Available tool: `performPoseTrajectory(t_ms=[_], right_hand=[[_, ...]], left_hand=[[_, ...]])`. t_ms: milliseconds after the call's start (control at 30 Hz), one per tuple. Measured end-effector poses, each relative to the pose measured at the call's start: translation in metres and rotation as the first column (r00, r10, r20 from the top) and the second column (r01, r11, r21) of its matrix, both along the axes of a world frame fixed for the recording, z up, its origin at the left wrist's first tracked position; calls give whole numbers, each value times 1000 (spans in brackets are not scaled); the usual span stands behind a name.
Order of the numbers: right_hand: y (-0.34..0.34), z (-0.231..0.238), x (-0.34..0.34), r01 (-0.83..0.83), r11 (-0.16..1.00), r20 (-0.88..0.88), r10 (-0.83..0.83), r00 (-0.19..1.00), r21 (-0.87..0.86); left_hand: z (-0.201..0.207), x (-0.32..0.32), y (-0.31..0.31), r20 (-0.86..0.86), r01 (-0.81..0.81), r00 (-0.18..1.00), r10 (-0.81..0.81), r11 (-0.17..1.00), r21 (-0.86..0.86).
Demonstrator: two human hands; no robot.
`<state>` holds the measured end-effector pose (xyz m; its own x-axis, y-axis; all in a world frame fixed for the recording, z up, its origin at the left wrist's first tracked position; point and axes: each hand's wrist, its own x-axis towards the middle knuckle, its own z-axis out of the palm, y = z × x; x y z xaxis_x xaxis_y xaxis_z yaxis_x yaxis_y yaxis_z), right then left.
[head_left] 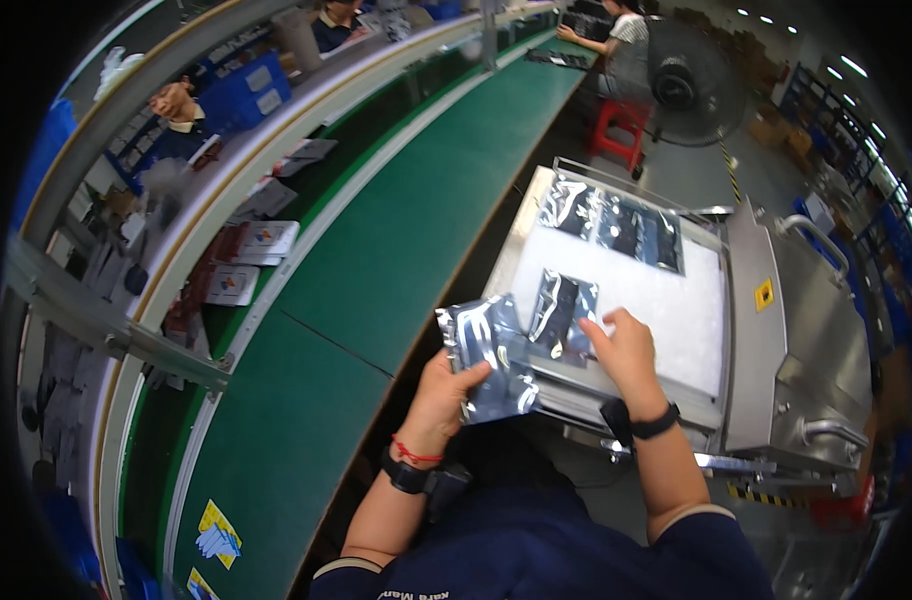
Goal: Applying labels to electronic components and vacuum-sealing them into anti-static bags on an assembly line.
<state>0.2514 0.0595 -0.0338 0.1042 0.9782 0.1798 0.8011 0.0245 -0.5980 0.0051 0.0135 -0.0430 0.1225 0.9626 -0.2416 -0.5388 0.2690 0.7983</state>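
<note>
My left hand (444,398) is closed around several shiny silver antistatic bags (494,385), its thumb lying over their front. In front of me is a steel chamber machine with a white bed (676,320). A dark-filled silver bag (559,312) lies over the near part of this bed. At that bag's right edge, my right hand (621,350) has its thumb and forefinger brought together, gripping it. More filled silver bags (616,225) lie in a row along the bed's far side. The machine's steel lid (801,330) stands raised on the right.
A green conveyor belt (376,270) runs along my left, beside a shelf with boxes and papers (266,240). Further off are a large fan (676,80), a red stool (621,130) and a person at the belt (626,35). Two other people are across the shelf.
</note>
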Motion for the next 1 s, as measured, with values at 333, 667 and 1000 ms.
performPoseTrajectory(t_ms=[333, 667, 1000], right_hand=[[-45, 31, 0, -318, 912, -776, 1, 630, -258], [-27, 56, 53, -30, 999, -241, 26, 970, -14], [-17, -11, 63, -38, 953, -782, -225, 582, -302]], left_hand=[[12, 77, 19, -50, 248, 968, -244, 963, 107], [-10, 71, 21, -772, 544, 465, 434, 548, 636], [-18, 78, 9, -875, 740, 207, 439, 515, 433]])
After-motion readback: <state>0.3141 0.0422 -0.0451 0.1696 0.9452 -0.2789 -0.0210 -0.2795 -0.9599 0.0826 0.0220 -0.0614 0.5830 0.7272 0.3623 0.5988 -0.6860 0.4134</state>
